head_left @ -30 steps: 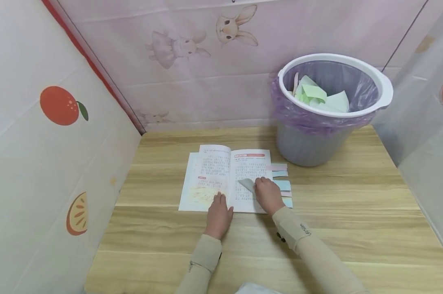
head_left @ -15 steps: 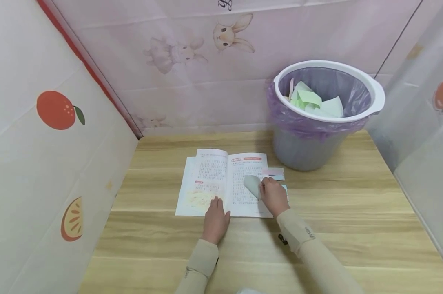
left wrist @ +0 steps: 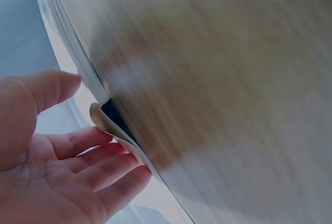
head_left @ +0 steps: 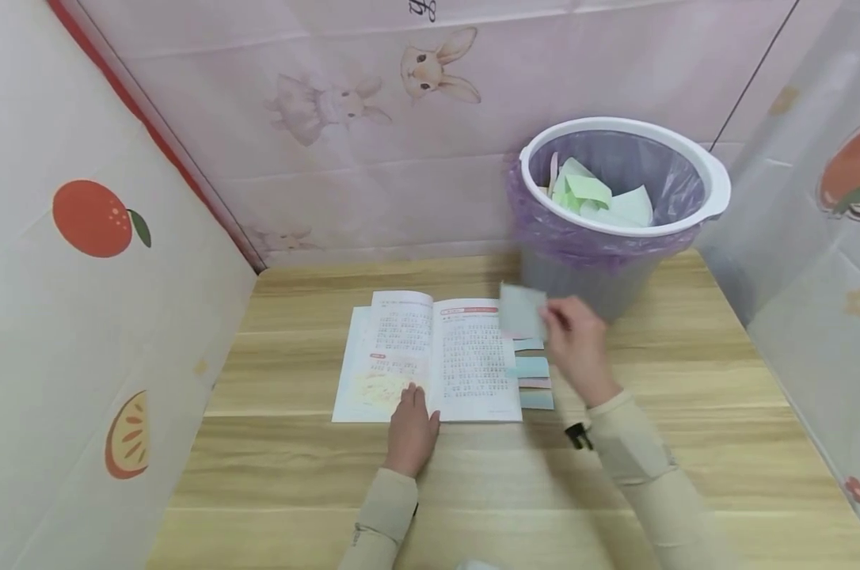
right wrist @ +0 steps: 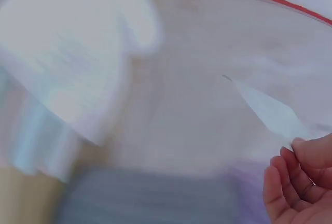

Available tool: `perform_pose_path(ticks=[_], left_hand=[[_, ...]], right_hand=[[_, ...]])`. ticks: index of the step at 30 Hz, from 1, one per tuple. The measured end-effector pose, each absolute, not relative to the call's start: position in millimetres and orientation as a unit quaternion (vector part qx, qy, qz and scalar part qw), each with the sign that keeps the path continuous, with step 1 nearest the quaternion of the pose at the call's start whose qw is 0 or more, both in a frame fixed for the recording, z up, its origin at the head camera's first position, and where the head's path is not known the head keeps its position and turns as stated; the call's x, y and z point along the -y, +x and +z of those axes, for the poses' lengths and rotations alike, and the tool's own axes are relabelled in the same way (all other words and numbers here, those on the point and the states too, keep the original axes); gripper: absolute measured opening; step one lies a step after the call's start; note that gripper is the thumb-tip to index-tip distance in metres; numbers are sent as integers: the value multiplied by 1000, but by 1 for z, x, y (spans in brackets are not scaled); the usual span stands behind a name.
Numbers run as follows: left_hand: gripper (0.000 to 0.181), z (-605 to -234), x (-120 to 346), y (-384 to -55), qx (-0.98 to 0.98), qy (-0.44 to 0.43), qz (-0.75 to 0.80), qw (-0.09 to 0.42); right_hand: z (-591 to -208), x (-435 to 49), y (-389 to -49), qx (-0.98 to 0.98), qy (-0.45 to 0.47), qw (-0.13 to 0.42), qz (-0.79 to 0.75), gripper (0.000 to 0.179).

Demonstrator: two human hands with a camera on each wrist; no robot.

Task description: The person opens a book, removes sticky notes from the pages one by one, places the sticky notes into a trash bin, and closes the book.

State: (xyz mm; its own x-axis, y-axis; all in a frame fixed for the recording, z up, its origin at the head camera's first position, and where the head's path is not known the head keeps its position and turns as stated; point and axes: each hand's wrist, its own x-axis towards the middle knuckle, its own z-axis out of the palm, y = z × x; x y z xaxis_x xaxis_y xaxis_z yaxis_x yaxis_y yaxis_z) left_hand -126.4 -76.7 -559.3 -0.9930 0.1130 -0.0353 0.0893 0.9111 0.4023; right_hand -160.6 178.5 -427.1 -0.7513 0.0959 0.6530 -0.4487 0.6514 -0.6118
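Observation:
An open book (head_left: 473,356) with printed pages lies on the wooden table. My left hand (head_left: 411,430) rests on its lower edge near the spine, fingers extended; the left wrist view shows the fingertips against the page edge. My right hand (head_left: 578,342) pinches a pale blue-green sticky note (head_left: 521,311) between thumb and fingers, above the book's upper right corner. In the right wrist view the note (right wrist: 272,111) is seen slanted from the fingertips. Several blue and pink sticky tabs (head_left: 533,367) stick out from the book's right side.
A grey bin (head_left: 580,273) with a white rim and purple liner stands at the back right, with green and pale paper notes (head_left: 590,194) inside. Printed fabric walls enclose the table (head_left: 280,475) at the left, back and right. Something whitish (head_left: 477,565) shows at the bottom edge.
My right hand has lifted the sticky note off the right page and moved up and right toward the bin. The left hand stays on the book. The head view has shifted slightly.

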Motion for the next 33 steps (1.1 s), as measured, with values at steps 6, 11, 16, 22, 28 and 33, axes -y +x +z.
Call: perform_pose_path(ticks=[6,11,16,22,28,33], left_hand=[[55,-557,77,-127,-976,51,210,24],[55,-556,78,-127,-977,45,205,26],[56,-557,77,-126,-977,48,204,34],[56,-559,77,-127,-977,46,207,34],[55,-560,77,-130,-978,51,204,18],[56,-561,77,-131,-977,47,207,30]], right_hand=[[-339,-221,-162,783,73,486,382,10],[-296,-250,-180,770,20,543,334,13],[-288,-272,-208,827,5,480,294,20],[-296,-276,-216,876,10,382,292,30],[-316,-233,-179,829,85,433,343,22],[-351,-207,-157,834,176,382,356,21]])
